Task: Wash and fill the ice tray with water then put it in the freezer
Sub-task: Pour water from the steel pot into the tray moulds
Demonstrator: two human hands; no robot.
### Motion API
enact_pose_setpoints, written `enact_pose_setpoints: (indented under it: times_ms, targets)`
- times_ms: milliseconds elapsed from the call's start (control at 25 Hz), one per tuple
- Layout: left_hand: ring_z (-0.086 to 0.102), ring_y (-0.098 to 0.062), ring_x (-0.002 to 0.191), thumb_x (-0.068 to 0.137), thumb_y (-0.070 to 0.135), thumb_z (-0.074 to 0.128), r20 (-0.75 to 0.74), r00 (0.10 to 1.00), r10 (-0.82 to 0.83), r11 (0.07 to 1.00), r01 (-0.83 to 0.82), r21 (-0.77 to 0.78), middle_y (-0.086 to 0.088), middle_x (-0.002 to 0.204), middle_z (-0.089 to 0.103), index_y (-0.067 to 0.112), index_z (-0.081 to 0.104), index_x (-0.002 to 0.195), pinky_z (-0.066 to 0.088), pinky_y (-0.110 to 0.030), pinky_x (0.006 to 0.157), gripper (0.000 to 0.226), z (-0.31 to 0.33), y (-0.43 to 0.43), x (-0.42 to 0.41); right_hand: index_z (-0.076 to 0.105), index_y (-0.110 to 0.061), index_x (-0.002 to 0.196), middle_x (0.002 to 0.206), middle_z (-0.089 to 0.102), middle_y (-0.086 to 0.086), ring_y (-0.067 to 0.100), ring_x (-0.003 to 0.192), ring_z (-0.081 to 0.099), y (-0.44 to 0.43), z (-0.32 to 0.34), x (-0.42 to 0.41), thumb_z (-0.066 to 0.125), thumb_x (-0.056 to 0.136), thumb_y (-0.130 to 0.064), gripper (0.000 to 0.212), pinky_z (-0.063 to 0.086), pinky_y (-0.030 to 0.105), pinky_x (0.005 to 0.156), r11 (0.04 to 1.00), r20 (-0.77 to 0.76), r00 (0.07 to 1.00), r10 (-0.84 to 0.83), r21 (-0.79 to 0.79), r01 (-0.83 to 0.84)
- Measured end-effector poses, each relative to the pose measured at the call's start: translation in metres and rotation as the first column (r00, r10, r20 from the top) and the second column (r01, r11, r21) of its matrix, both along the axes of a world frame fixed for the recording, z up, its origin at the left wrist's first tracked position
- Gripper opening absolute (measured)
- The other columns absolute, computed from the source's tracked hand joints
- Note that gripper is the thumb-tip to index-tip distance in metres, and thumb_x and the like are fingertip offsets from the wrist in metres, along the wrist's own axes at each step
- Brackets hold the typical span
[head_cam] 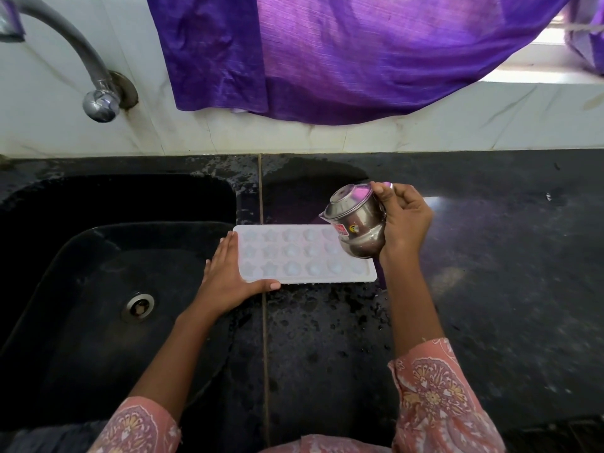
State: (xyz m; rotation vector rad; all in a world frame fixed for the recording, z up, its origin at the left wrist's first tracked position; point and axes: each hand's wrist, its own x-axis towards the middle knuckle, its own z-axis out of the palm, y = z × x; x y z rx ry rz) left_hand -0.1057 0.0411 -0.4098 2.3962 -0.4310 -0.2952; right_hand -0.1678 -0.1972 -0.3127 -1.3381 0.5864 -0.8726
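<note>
Ice tray (294, 256) flat on dark counter (490, 256) beside sink (98, 256), left hand (228, 276) straight-fingered against its left end, right hand (405, 220) gripping steel pot (356, 223) tilted over its right end

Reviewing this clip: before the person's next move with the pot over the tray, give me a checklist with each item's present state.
1. Ice tray lies flat on the counter: ok.
2. Left hand braces the tray's left end, fingers straight: ok.
3. Right hand grips the steel pot: ok.
4. Pot tilted, its mouth above the tray's right end: ok.
5. Water left in the pot: cannot tell.
6. All cells filled: cannot tell.
</note>
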Motion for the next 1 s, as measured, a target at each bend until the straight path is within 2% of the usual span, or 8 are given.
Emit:
enact_pose_setpoints:
  times_ms: [160,240,480,600,760,1000]
  targets:
    - [-0.006,-0.014,0.146,0.045,0.079,0.069,0.002,1.0,0.0,1.0,0.0,0.005,0.005,0.159,-0.001,0.02,-0.002,0.151,0.0,-0.048,0.117,0.14,-0.0001,0.0,-0.0003,0.065,-0.024,0.068,0.058,0.065,-0.017,-0.002,0.062,0.059,0.0029,0.0005,0.0007,0.074,0.075,-0.012,0.017,0.054,0.024,0.069,0.998,-0.021,1.0,0.019,-0.056,-0.02]
    - [-0.006,-0.014,0.145,0.049,0.073,0.067,0.008,1.0,0.009,1.0,-0.009,0.012,0.004,0.159,-0.002,0.02,-0.002,0.151,-0.002,-0.047,0.117,0.135,0.0002,-0.0005,-0.0007,0.064,-0.024,0.067,0.058,0.065,-0.017,-0.003,0.062,0.059,0.0043,0.0012,0.0007,0.074,0.075,-0.011,0.018,0.054,0.024,0.069,0.998,-0.023,0.999,0.023,-0.065,-0.025]
    - [-0.007,-0.013,0.145,0.047,0.077,0.066,-0.001,1.0,-0.001,1.0,0.001,0.011,0.004,0.159,-0.004,0.02,-0.004,0.151,-0.003,-0.047,0.117,0.137,0.0011,0.0,-0.0009,0.064,-0.027,0.066,0.06,0.066,-0.015,0.001,0.064,0.061,0.0053,0.0018,0.0003,0.076,0.073,-0.013,0.019,0.056,0.029,0.073,0.996,-0.035,0.999,0.021,-0.088,-0.024]
    - [-0.008,-0.013,0.145,0.048,0.075,0.061,0.001,1.0,0.002,0.999,-0.002,0.04,0.003,0.159,-0.005,0.019,-0.004,0.151,-0.006,-0.046,0.116,0.135,0.0043,-0.0005,-0.0029,0.064,-0.027,0.066,0.06,0.066,-0.015,-0.001,0.064,0.061,0.0061,0.0021,-0.0001,0.076,0.073,-0.014,0.02,0.055,0.027,0.072,0.995,-0.034,0.999,0.019,-0.094,-0.022]
    - [-0.009,-0.011,0.145,0.056,0.069,0.068,0.004,1.0,0.005,0.999,-0.005,0.047,0.004,0.159,-0.006,0.019,-0.005,0.151,-0.007,-0.045,0.116,0.13,0.0041,-0.0003,-0.0035,0.064,-0.028,0.065,0.061,0.066,-0.015,0.001,0.065,0.061,0.0056,0.0029,0.0002,0.077,0.072,-0.014,0.02,0.054,0.025,0.071,0.994,-0.04,0.999,0.014,-0.109,-0.018]
    - [-0.009,-0.012,0.145,0.053,0.072,0.065,0.002,1.0,0.002,0.999,-0.002,0.047,0.004,0.159,-0.006,0.019,-0.005,0.151,-0.007,-0.045,0.116,0.132,0.0038,-0.0001,-0.0036,0.064,-0.03,0.064,0.061,0.066,-0.015,0.002,0.065,0.062,0.0052,0.0051,-0.0003,0.078,0.071,-0.015,0.021,0.053,0.023,0.07,0.992,-0.038,0.999,0.007,-0.129,-0.012]
